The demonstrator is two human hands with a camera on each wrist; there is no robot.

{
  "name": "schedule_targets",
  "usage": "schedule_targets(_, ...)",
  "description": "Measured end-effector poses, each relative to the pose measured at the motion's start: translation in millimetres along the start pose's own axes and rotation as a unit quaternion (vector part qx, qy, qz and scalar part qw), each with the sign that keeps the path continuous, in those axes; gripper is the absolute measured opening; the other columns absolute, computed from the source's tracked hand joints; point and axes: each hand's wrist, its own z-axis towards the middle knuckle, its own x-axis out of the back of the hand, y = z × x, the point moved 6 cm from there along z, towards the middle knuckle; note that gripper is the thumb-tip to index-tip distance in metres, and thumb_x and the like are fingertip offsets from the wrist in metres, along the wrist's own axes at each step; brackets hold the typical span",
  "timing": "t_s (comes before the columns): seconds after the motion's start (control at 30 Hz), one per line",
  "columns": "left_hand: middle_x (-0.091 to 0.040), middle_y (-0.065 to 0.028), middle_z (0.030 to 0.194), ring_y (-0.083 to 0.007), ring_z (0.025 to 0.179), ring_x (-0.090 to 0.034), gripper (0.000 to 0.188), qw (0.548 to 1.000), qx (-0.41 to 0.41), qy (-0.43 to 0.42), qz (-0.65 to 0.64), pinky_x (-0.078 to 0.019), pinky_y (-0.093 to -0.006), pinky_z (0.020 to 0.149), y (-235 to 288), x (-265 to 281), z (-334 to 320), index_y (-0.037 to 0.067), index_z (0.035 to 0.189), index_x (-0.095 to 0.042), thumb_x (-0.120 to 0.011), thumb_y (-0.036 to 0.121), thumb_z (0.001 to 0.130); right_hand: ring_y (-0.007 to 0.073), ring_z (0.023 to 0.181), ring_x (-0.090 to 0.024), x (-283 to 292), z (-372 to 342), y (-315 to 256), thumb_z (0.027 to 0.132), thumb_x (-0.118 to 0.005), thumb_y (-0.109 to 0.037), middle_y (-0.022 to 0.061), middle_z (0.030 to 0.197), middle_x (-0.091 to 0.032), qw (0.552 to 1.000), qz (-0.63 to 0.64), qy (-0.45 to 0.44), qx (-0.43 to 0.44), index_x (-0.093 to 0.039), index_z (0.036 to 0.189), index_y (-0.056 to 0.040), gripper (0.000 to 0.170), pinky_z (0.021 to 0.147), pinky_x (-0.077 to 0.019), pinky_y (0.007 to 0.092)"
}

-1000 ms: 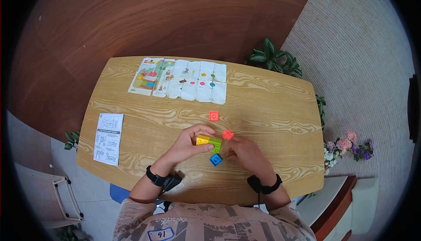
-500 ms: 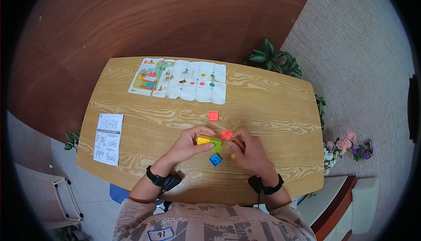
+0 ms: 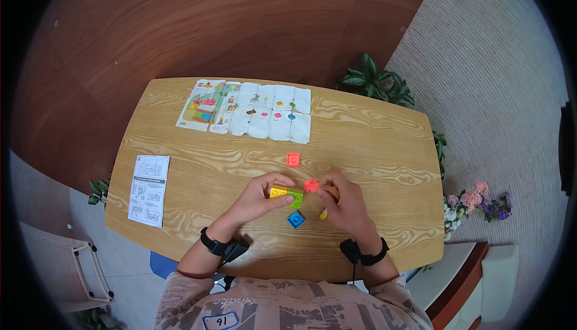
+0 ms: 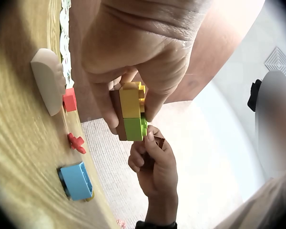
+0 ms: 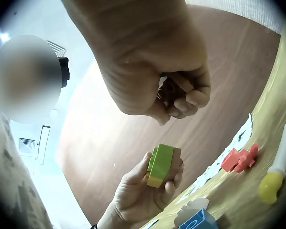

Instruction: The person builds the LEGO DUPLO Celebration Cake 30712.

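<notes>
My left hand [image 3: 255, 201] grips a joined block raised off the table: a yellow brick [image 4: 131, 101] and a green brick [image 4: 133, 130] side by side on a brown piece [image 4: 118, 112]. Just right of it, my right hand [image 3: 348, 210] has its fingers curled round a dark brown brick [image 5: 168, 90], mostly hidden by the fingers. The two hands' bricks look apart in the right wrist view. A red flower piece [image 3: 311, 185] lies beyond the gap between the hands, and a blue brick [image 3: 296, 219] lies nearer my body.
A red brick [image 3: 293, 160] lies farther back. By my right hand is a white stick [image 5: 285, 148] with a yellow tip [image 5: 270, 187]. A pale scalloped piece [image 4: 48, 81] stands near my left hand. Picture sheets [image 3: 258, 110] lie at the back, another sheet [image 3: 148, 189] at the left.
My right hand has drawn slightly right, away from the green brick, and turned, showing the brown brick in its fingers. The yellow tip has come into view beside it. My left hand stays nearly still.
</notes>
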Motion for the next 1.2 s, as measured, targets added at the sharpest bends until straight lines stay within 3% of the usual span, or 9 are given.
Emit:
schedule_targets(0.03,-0.072,-0.0035,0.123,-0.0079,0.108,-0.069,0.034,1.0,0.001,0.0,-0.001,-0.0569,-0.0236,0.092,-0.5,0.2,0.2,0.001,0.13,-0.069,-0.08,0.003,0.098,0.0378,0.08,-0.073,-0.8,0.6,-1.4,0.1,-0.072,-0.008,0.0185,0.09,-0.073,1.0,-0.011,-0.018,0.002,-0.063,0.111,-0.0051,0.014,0.07,-0.0551,0.0406)
schedule_targets(0.13,-0.072,-0.0036,0.124,-0.0075,0.107,-0.069,0.034,1.0,0.003,0.0,-0.004,-0.057,-0.0232,0.091,-0.2,0.0,-0.2,0.001,0.13,-0.069,-0.08,0.003,0.098,0.0396,0.081,-0.073,-3.5,1.7,-0.4,0.1,-0.073,-0.008,0.018,0.089,-0.073,1.0,0.006,-0.03,-0.002,-0.065,0.107,-0.0055,0.011,0.069,-0.0548,0.0415)
schedule_targets(0.43,-0.073,0.0016,0.108,-0.0021,0.094,-0.066,0.033,1.0,-0.017,0.007,-0.016,-0.054,-0.0202,0.08,5.8,-1.5,-0.9,0.002,0.129,-0.068,-0.08,0.008,0.099,0.0269,0.06,-0.061,-0.6,0.4,-2.7,0.102,-0.071,-0.017,0.0131,0.068,-0.06,0.999,0.013,-0.035,-0.005,-0.067,0.106,-0.0067,0.011,0.06,-0.047,0.039)
schedule_targets(0.53,-0.073,0.0016,0.108,-0.0021,0.093,-0.065,0.032,1.0,-0.021,0.012,-0.017,-0.054,-0.0203,0.08,3.9,0.8,-0.2,0.002,0.128,-0.068,-0.081,0.007,0.099,0.031,0.061,-0.061,-1.6,1.2,-0.5,0.103,-0.069,-0.019,0.0144,0.072,-0.06,0.999,0.026,-0.038,-0.02,-0.068,0.105,-0.0063,0.013,0.06,-0.0461,0.0409)
schedule_targets(0.63,-0.073,0.0014,0.11,-0.0019,0.093,-0.065,0.032,0.999,-0.041,0.033,-0.005,-0.0539,-0.0203,0.08,6.9,2.8,0.4,0.003,0.128,-0.069,-0.081,0.006,0.099,0.0365,0.067,-0.064,-1.0,7.2,-1.4,0.103,-0.068,-0.018,0.0164,0.08,-0.064,0.997,-0.011,0.018,0.071,-0.067,0.106,-0.0053,0.013,0.062,-0.0484,0.0441)
schedule_targets(0.73,-0.073,0.0011,0.111,-0.0018,0.094,-0.065,0.031,0.999,-0.033,0.034,-0.009,-0.0537,-0.0202,0.08,9.2,3.6,-0.2,0.003,0.127,-0.069,-0.08,0.006,0.099,0.0418,0.074,-0.066,-4.8,12.9,19.2,0.101,-0.071,-0.023,0.018,0.089,-0.068,0.99,-0.127,0.025,0.052,-0.064,0.104,-0.0044,0.02,0.065,-0.051,0.0485)
schedule_targets(0.83,-0.073,0.001,0.112,-0.0019,0.094,-0.065,0.03,0.999,-0.032,0.035,-0.01,-0.0536,-0.02,0.08,8.2,3.7,0.4,0.003,0.126,-0.069,-0.08,0.006,0.099,0.0428,0.078,-0.069,-11.1,16.8,29.9,0.098,-0.077,-0.03,0.0198,0.088,-0.07,0.981,-0.189,-0.037,-0.006,-0.061,0.105,-0.0039,0.032,0.069,-0.0535,0.0517)
schedule_targets(0.93,-0.073,0.0004,0.112,-0.0025,0.095,-0.066,0.03,0.999,-0.032,0.03,-0.006,-0.0541,-0.0205,0.081,5.4,4.8,1.1,0.003,0.127,-0.069,-0.08,0.006,0.099,0.0428,0.081,-0.071,-24.4,14.6,47.7,0.093,-0.082,-0.037,0.0221,0.086,-0.071,0.97,-0.231,-0.074,0.023,-0.059,0.109,-0.0034,0.044,0.071,-0.0552,0.052)
schedule_targets(1.2,-0.074,-0.0003,0.112,-0.0034,0.096,-0.068,0.03,0.999,-0.025,0.022,-0.014,-0.0548,-0.0216,0.081,4.0,3.5,1.4,0.002,0.128,-0.068,-0.079,0.006,0.1,0.0422,0.086,-0.073,-42.1,11.6,64.4,0.089,-0.084,-0.04,0.0211,0.086,-0.072,0.952,-0.263,-0.157,-0.014,-0.059,0.117,-0.0046,0.051,0.074,-0.0562,0.053)
